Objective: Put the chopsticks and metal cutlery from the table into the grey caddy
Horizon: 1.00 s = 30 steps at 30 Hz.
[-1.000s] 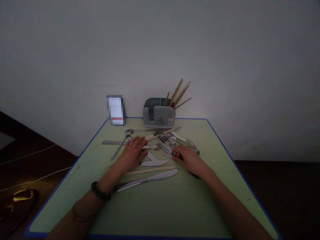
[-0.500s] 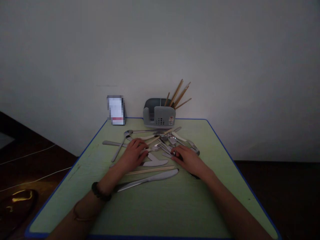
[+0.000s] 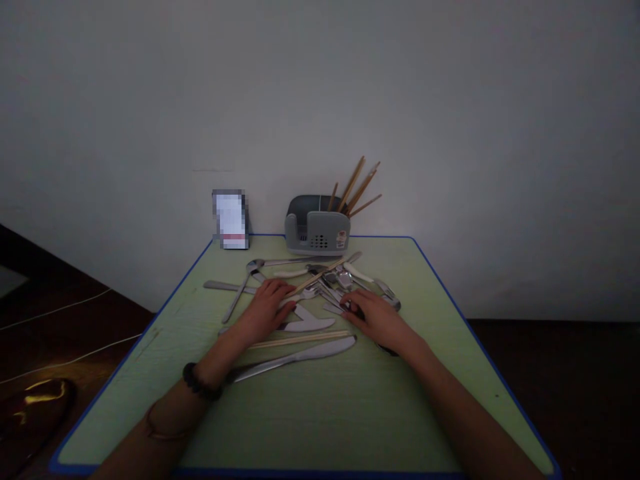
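My left hand [image 3: 265,310] is over the left of a cutlery heap, thumb and fingers closed round the handle of a metal fork [image 3: 309,292]. A pair of wooden chopsticks [image 3: 323,273] slants across the heap with its near end by these fingertips. My right hand [image 3: 375,317] rests at the heap's right side, fingers curled against thin metal handles [image 3: 333,300]; what they hold is hidden. Nearer to me lie a table knife [image 3: 320,350], more chopsticks [image 3: 300,339] and another knife [image 3: 310,325]. A spoon [image 3: 254,265] lies beyond my left hand.
At the back of the green, blue-edged table [image 3: 320,427], a grey cutlery holder [image 3: 320,233] stands near the wall with several chopsticks [image 3: 357,187] in its right part. A phone [image 3: 231,220] is propped up to its left. White cables [image 3: 70,363] run beyond the left edge.
The fork has shifted slightly left with my left hand. The chopsticks on the heap now show more of their length, and a white handle behind has slid left. My right hand has barely moved.
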Available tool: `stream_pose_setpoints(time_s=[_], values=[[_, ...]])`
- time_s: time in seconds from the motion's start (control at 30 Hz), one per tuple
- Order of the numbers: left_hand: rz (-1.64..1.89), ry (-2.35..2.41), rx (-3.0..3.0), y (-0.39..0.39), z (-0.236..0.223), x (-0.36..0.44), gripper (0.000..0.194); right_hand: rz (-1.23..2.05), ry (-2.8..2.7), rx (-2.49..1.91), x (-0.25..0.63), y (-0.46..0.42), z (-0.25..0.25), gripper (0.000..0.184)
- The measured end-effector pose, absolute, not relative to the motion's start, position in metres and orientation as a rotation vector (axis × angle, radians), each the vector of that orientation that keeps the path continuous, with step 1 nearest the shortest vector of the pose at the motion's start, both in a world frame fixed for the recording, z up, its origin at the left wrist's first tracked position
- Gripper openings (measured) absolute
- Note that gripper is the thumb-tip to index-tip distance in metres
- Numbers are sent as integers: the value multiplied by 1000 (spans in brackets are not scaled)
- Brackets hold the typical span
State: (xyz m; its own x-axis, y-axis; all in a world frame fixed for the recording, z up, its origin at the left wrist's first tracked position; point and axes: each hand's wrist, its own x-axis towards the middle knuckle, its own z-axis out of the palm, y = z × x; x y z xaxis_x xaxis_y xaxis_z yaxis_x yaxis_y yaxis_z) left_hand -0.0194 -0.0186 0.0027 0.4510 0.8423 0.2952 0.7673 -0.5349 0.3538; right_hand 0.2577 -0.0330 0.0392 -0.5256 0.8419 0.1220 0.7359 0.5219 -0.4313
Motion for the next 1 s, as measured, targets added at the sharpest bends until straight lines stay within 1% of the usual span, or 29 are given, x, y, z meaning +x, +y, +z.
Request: stream_pose_setpoints(time_s=[0.23,0.4,0.53,0.63,0.8,1.0], values=[[728,1352,2461,-19,7,-19,27,464,-2452,-1311,258,-33,38,15],[795,1439,2410,-19,8,-19,23,473,-2450,-1310,258,-33,38,14],[863,1477,2358,-18,10,-18,25,477,-2450,-1321,257,-33,39,15],[849,1442,2353,-19,14,-17,23,483,-2453,-1322,257,-33,39,14],[900,1418,2346,-21,18,-15,30,478,-2454,-1316,258,-33,38,15],[1138,1375,2378,-23,21,-14,29,466,-2450,-1308,258,-33,39,15]])
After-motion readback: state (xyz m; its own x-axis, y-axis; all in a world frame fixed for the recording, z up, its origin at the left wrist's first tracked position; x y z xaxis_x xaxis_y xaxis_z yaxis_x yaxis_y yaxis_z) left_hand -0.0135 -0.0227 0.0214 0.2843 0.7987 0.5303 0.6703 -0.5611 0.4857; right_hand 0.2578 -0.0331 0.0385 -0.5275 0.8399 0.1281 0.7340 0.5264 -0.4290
